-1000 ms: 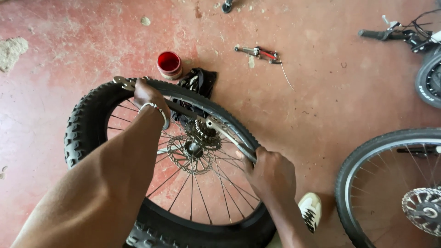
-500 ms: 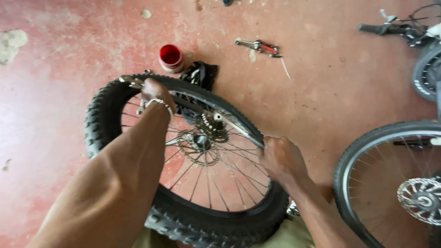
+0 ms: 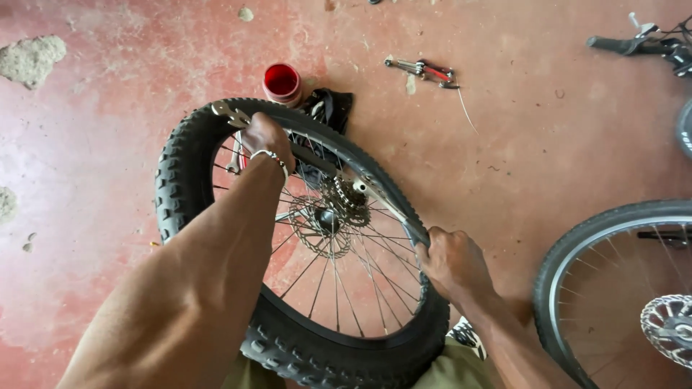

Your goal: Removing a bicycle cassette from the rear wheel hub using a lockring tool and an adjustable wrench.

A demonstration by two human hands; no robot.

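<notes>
A bicycle wheel with a knobbly black tyre [image 3: 180, 173] stands tilted in front of me, its spokes, brake disc and sprocket hub [image 3: 330, 212] in the middle. My left hand [image 3: 265, 137], with a bracelet at the wrist, grips the top of the rim and holds a metal tyre lever [image 3: 228, 112] that sticks out over the tyre. My right hand [image 3: 448, 259] is closed on the tyre's bead at the right side, pulling it off the rim.
On the red concrete floor lie a red cup [image 3: 282, 81], a black cloth or tube [image 3: 330, 108], and pliers [image 3: 427, 70] further back. A second wheel [image 3: 613, 288] stands at right, handlebars [image 3: 634, 45] at top right. A broken patch [image 3: 32, 59] marks the floor.
The wheel has shifted rightward in view and a little away. My right hand has slid along the tyre's right side; my left hand stays at the top with the lever.
</notes>
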